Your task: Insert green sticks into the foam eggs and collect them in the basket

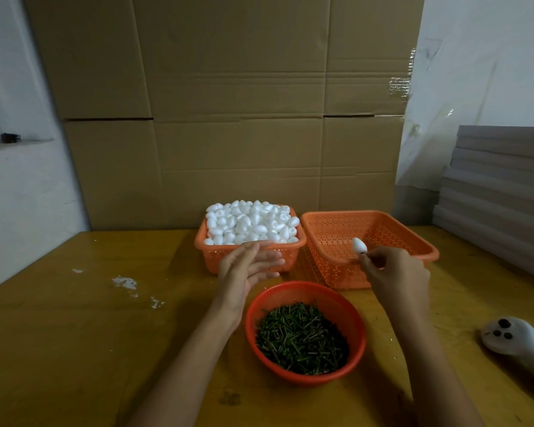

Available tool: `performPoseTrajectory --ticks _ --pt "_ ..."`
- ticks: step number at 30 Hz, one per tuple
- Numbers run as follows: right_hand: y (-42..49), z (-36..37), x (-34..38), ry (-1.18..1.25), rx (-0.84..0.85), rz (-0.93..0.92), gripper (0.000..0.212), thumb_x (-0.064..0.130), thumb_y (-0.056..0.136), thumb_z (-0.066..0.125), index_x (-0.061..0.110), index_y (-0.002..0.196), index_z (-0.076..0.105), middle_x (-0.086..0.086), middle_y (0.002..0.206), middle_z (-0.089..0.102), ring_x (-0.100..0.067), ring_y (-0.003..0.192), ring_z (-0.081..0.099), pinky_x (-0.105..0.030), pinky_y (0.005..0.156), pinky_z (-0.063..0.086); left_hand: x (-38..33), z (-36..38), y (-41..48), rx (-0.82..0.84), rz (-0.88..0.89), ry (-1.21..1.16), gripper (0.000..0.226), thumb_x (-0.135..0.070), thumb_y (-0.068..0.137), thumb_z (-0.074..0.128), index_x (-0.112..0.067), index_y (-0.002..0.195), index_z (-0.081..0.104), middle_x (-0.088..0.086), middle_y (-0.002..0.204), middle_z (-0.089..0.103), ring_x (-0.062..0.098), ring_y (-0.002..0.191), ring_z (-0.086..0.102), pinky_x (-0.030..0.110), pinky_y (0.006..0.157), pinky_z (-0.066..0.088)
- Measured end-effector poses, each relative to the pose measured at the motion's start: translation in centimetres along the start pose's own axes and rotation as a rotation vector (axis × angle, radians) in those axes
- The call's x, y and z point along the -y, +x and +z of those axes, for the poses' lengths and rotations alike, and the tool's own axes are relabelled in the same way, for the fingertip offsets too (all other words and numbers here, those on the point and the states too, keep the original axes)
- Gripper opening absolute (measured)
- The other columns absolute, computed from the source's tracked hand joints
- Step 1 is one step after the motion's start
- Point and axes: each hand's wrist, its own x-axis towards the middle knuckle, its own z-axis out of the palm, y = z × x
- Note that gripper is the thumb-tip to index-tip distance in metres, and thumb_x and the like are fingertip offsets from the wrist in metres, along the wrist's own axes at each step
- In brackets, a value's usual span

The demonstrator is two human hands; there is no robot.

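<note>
An orange basket [216, 257] at the back centre is heaped with white foam eggs [250, 221]. Beside it on the right stands a second orange basket [413, 241] whose inside looks bare. A round red bowl [356, 322] near me holds a pile of green sticks [302, 340]. My right hand [395, 275] pinches a single foam egg [359, 245] over the front rim of the right basket; a stick in it is hidden by my fingers. In front of the egg basket hovers my left hand [247, 269], fingers straight and holding nothing.
The yellow wooden table [74, 349] has white crumbs [125, 283] on its left part. A white handheld device [518, 340] lies at the right edge. Cardboard boxes [228, 103] wall off the back, and grey boards [500, 186] are stacked at the right.
</note>
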Motion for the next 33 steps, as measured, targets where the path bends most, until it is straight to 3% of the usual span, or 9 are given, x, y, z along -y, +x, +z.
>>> performPoseTrajectory --ticks 10,17,22,26,30,33 --pt "0.2 -0.5 -0.2 -0.036 -0.009 0.035 0.02 0.039 0.095 0.073 0.021 0.097 0.08 0.006 0.075 0.072 -0.014 0.064 0.065 -0.037 0.059 0.058 -0.2 0.1 0.0 -0.013 -0.026 -0.014 0.044 -0.041 0.1 0.059 -0.004 0.122 0.072 0.025 0.108 0.077 0.041 0.103 0.076 0.039 0.076 0.065" --pt "0.0 -0.6 0.2 -0.031 -0.03 0.03 0.019 0.036 0.095 0.074 0.02 0.101 0.081 0.013 0.07 0.061 -0.01 0.063 0.063 -0.031 0.056 0.055 -0.2 0.0 0.1 -0.016 -0.022 -0.012 0.043 -0.043 0.1 0.058 -0.007 0.12 0.074 0.025 0.109 0.077 0.041 0.104 0.076 0.037 0.074 0.064" --pt "0.0 -0.8 0.4 -0.029 -0.013 0.043 0.02 0.038 0.095 0.073 0.019 0.099 0.08 0.007 0.078 0.073 -0.013 0.069 0.068 -0.04 0.062 0.062 -0.2 0.0 0.1 -0.02 -0.022 -0.012 0.045 -0.046 0.099 0.059 -0.008 0.12 0.074 0.025 0.11 0.077 0.04 0.104 0.076 0.037 0.073 0.064" --pt "0.0 -0.8 0.3 -0.007 -0.042 0.032 0.025 0.039 0.096 0.072 0.016 0.1 0.08 0.004 0.083 0.076 -0.011 0.069 0.068 -0.034 0.061 0.06 -0.2 0.0 0.1 -0.024 -0.021 -0.012 0.044 -0.045 0.1 0.058 -0.01 0.118 0.075 0.025 0.11 0.077 0.04 0.105 0.076 0.037 0.073 0.064" --pt "-0.2 -0.9 0.7 0.088 -0.161 0.003 0.028 0.042 0.1 0.066 0.017 0.1 0.078 0.004 0.085 0.077 -0.008 0.072 0.069 -0.025 0.058 0.054 -0.2 0.0 0.2 -0.037 -0.006 -0.014 0.041 -0.044 0.1 0.058 -0.01 0.115 0.077 0.025 0.108 0.077 0.04 0.103 0.076 0.037 0.072 0.064" --pt "-0.4 -1.0 1.5 0.228 -0.182 -0.053 0.021 0.039 0.1 0.065 0.02 0.096 0.074 0.009 0.078 0.074 -0.005 0.068 0.07 -0.036 0.063 0.062 -0.2 -0.1 0.3 -0.065 -0.002 -0.016 0.04 -0.042 0.101 0.059 -0.007 0.115 0.076 0.025 0.106 0.077 0.039 0.1 0.077 0.037 0.071 0.063"
